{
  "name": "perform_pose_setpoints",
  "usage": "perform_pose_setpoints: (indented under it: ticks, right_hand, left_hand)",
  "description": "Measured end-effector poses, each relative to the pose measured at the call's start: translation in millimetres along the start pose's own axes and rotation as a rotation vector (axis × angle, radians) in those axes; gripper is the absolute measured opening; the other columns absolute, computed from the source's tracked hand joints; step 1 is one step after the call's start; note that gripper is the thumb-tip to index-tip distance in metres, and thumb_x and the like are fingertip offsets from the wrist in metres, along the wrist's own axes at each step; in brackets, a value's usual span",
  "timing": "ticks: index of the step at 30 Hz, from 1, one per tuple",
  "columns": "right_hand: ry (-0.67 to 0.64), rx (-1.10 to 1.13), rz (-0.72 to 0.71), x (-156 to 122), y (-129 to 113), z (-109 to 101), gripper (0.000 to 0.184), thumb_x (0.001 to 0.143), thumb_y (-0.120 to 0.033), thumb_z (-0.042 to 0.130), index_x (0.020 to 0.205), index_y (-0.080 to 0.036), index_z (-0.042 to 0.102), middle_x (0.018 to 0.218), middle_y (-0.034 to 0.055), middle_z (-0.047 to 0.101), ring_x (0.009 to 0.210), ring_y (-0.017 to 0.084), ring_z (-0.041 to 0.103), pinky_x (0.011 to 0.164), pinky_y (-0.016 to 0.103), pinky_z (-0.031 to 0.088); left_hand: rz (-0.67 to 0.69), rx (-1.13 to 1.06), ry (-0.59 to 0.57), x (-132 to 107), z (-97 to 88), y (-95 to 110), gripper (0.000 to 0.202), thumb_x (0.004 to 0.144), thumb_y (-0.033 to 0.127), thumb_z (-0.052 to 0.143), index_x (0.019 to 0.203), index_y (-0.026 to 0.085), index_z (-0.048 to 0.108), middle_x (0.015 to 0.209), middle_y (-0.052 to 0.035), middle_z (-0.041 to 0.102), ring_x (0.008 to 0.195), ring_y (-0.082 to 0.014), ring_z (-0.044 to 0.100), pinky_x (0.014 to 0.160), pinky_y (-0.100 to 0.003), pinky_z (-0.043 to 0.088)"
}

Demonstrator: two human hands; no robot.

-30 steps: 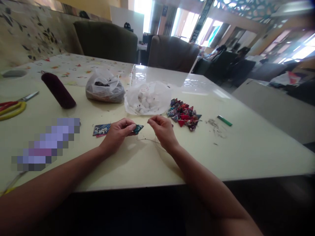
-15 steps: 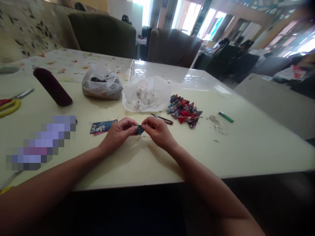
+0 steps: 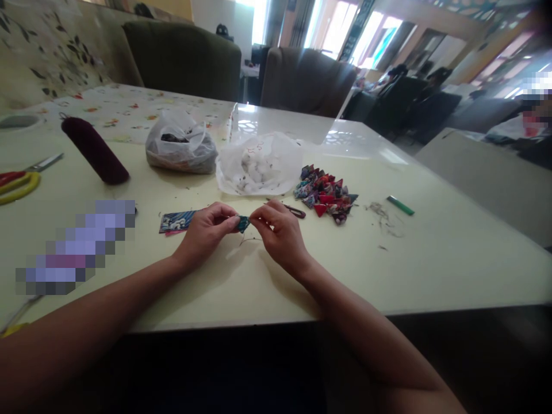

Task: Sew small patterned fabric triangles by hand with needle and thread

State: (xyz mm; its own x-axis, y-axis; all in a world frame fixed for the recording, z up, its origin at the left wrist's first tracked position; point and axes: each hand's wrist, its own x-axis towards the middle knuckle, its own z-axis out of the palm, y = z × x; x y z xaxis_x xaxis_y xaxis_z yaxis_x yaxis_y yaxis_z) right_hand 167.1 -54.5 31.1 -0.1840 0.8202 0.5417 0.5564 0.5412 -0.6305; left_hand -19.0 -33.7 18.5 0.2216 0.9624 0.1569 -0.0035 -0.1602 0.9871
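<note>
My left hand [image 3: 206, 228] pinches a small teal fabric triangle [image 3: 243, 223] just above the cream table [image 3: 431, 253]. Close against the triangle's right side, my right hand [image 3: 279, 230] has its fingertips pressed together in a pinch; what it holds is too thin to make out. A thin thread [image 3: 249, 239] trails on the table below the two hands. A strip of blue patterned cloth [image 3: 176, 221] lies to the left of my left hand. Small snips with red handles [image 3: 294, 211] rest just behind my right hand.
A pile of coloured fabric triangles [image 3: 326, 194] lies to the right, a green lighter [image 3: 400, 205] beyond it. Two plastic bags [image 3: 181, 150] [image 3: 259, 165], a dark red case [image 3: 95, 150] and yellow-handled scissors [image 3: 19, 181] sit further back and left. Chairs [image 3: 302, 80] stand behind the table.
My right hand has come in from the right, where it held the thread out, and now pinches right beside the teal triangle. The left hand has stayed in place.
</note>
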Motion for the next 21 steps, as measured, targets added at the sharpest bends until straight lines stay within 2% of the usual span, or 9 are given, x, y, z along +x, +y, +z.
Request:
perform_pose_setpoints:
  ticks: [13, 21]
  right_hand:
    - [-0.023, -0.03, 0.036, -3.8, 3.5, 5.2, 0.011, 0.094, -0.02, 0.063, 0.085, -0.019, 0.07, 0.077, 0.001, 0.056, 0.071, 0.014, 0.054, 0.068, 0.026, 0.04]
    - [-0.013, -0.017, 0.007, -3.8, 5.2, 6.7, 0.012, 0.093, -0.017, 0.062, 0.082, -0.019, 0.068, 0.076, 0.0008, 0.056, 0.07, 0.013, 0.053, 0.067, 0.026, 0.04]
  left_hand:
    - [0.078, 0.102, 0.011, 0.0, -0.4, 1.6, 0.02, 0.08, 0.036, 0.075, 0.08, 0.017, 0.069, 0.081, -0.0019, 0.066, 0.075, -0.0158, 0.065, 0.074, -0.031, 0.057]
    - [0.219, 0.257, 0.023, 1.0, -1.2, -0.6, 0.015, 0.083, 0.032, 0.072, 0.08, 0.019, 0.068, 0.082, -0.0027, 0.064, 0.076, -0.0157, 0.061, 0.069, -0.029, 0.053]
